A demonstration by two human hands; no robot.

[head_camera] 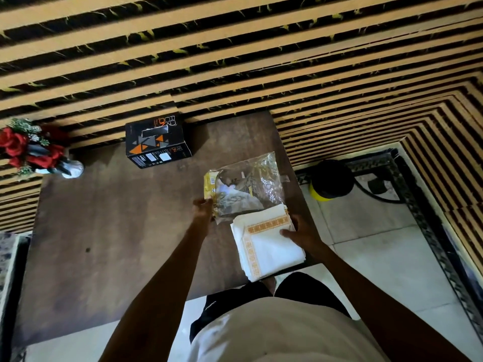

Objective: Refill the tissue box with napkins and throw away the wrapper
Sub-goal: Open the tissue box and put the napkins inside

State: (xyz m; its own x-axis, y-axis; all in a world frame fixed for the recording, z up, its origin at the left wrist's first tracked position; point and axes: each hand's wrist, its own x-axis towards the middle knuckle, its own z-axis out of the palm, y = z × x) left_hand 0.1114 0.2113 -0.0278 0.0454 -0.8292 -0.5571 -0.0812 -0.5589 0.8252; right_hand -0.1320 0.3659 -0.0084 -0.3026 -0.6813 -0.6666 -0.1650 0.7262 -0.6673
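Observation:
A stack of white napkins with an orange patterned border is out of its packet, over the near right edge of the brown table. My right hand grips the stack at its right side. My left hand pinches the yellow-printed end of the clear plastic wrapper, which lies crumpled on the table just beyond the napkins. The black tissue box with orange and grey triangles stands at the table's far edge, its top slot facing up, well clear of both hands.
A vase of red flowers stands at the table's far left corner. A black and yellow bin sits on the tiled floor to the right of the table. A striped wall runs behind.

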